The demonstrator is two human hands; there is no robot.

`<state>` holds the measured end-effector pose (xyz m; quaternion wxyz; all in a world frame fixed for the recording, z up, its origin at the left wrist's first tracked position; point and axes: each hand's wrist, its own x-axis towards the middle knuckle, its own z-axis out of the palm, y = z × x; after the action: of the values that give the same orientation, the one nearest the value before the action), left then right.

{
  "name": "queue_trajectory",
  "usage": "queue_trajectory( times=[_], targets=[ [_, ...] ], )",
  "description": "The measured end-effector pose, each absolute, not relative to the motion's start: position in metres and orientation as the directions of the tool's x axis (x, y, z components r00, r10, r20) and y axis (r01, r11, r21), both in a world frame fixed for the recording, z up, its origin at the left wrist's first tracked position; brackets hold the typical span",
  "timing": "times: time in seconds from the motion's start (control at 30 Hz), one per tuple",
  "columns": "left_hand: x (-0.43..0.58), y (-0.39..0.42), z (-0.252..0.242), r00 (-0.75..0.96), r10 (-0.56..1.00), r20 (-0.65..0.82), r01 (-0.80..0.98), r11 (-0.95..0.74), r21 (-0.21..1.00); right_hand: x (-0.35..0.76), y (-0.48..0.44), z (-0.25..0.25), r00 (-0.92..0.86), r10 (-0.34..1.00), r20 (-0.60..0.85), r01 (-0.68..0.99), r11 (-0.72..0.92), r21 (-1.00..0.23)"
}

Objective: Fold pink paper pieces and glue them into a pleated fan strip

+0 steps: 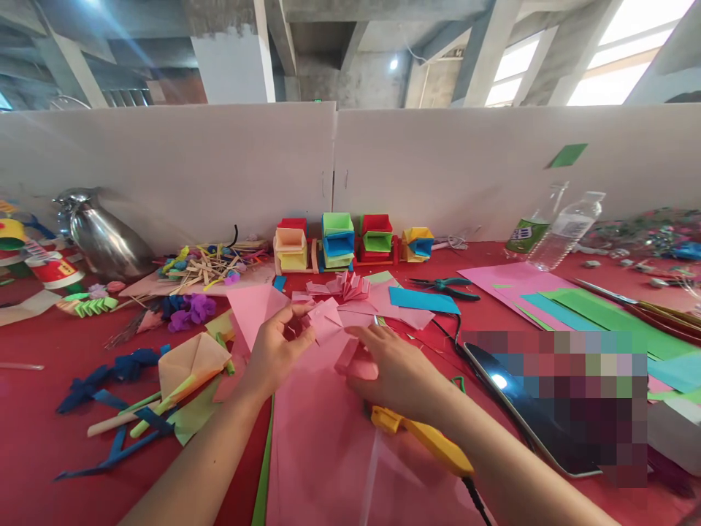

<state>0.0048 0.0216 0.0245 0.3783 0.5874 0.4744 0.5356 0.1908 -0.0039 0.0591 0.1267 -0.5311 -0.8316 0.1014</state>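
My left hand [282, 343] pinches a small folded piece of pink paper [327, 321] between thumb and fingers. Close by on the right, my right hand [391, 369] has its fingers closed around another folded pink paper piece [357, 361], which looks box-like. Both hands are above large pink sheets [318, 446] on the red table. Under my right forearm lies a yellow glue gun [424, 438] with a black cord. Just beyond the hands sit more folded pink paper strips [347, 286].
Colourful folded-paper boxes [338, 241] line the white partition [219, 168]. Pliers [449, 288], a dark-screened device [526, 416], scissors [618, 292], coloured sheets [596, 314] and plastic bottles [567, 230] are on the right. A metal jug [106, 234] and paper scraps [191, 358] occupy the left.
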Motion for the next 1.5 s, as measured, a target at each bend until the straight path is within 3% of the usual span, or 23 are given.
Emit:
queue_trajectory(
  times=[0.13,0.3,0.6,0.93,1.5],
  targets=[
    [0.012,0.015,0.026,-0.041,0.958,0.282,0.216,-0.267,0.939,0.207,-0.011,0.065,-0.270,0.936,0.225,0.632,0.349,-0.692],
    [0.026,0.000,0.028,-0.029,0.912,0.410,0.336,-0.377,0.863,0.208,-0.015,0.057,-0.240,0.918,0.316,0.393,0.390,-0.833],
    [0.034,-0.006,0.026,0.043,0.838,0.544,0.431,-0.507,0.747,0.201,-0.017,0.047,-0.197,0.896,0.397,0.399,0.443,-0.802],
    [0.035,-0.011,0.025,0.106,0.686,0.720,0.583,-0.629,0.514,0.200,-0.019,0.043,-0.146,0.796,0.587,0.564,0.555,-0.612],
    [0.036,-0.014,0.026,0.153,0.671,0.725,0.590,-0.651,0.478,0.199,-0.023,0.044,-0.148,0.770,0.620,0.614,0.563,-0.553]
  ],
)
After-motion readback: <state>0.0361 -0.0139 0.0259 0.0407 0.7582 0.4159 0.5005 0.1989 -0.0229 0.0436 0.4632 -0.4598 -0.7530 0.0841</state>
